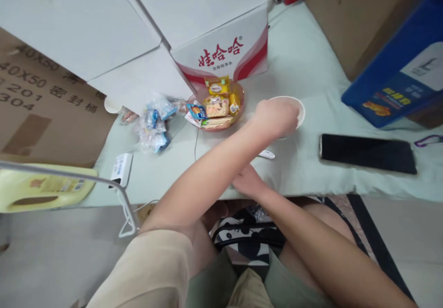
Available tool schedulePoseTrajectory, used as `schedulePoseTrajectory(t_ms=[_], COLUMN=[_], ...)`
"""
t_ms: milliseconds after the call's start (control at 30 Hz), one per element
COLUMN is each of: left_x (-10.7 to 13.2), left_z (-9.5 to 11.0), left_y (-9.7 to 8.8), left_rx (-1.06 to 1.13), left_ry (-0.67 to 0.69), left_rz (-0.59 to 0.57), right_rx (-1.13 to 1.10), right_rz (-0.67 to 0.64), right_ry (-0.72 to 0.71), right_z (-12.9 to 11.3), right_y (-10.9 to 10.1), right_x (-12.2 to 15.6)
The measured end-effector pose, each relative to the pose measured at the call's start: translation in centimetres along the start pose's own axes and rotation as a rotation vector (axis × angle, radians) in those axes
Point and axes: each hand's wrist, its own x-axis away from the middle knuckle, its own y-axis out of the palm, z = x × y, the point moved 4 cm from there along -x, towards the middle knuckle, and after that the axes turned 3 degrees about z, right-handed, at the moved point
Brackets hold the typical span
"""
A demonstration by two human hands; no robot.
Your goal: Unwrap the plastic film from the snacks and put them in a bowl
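My left hand (278, 116) is closed over the mouth of a white bowl (302, 109). It covers most of the bowl, and what its fingers hold, if anything, is hidden. My left forearm crosses above my right hand (249, 181), which is low near the bed edge. The right fingers are hidden behind that forearm. A small white flat piece (266, 154), perhaps a handle end, lies just above the right hand. Left of the bowl stands a pinkish scalloped dish (238, 89) of wrapped snacks (217, 107).
Crumpled clear wrappers (154, 123) lie left of the dish. A black phone (367, 153) and a blue box (398, 82) are on the right. Cardboard boxes (44, 96) stand left, near a yellow jug (44, 186), a white device (122, 168) and a grey metal bar (69, 171).
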Motion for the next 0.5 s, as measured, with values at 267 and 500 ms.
schedulePoseTrajectory(t_ms=[267, 500], left_x=[11.3, 12.9], left_z=[-11.9, -30.2], left_y=[-11.0, -13.8], left_rx=[0.149, -0.27], left_ry=[-0.033, -0.394], left_rz=[0.913, 0.698], right_rx=[-0.1, -0.072], right_rz=[-0.022, -0.083], right_ry=[-0.018, -0.03], right_z=[-1.0, -1.8], right_y=[3.2, 6.4], right_x=[-0.8, -1.6])
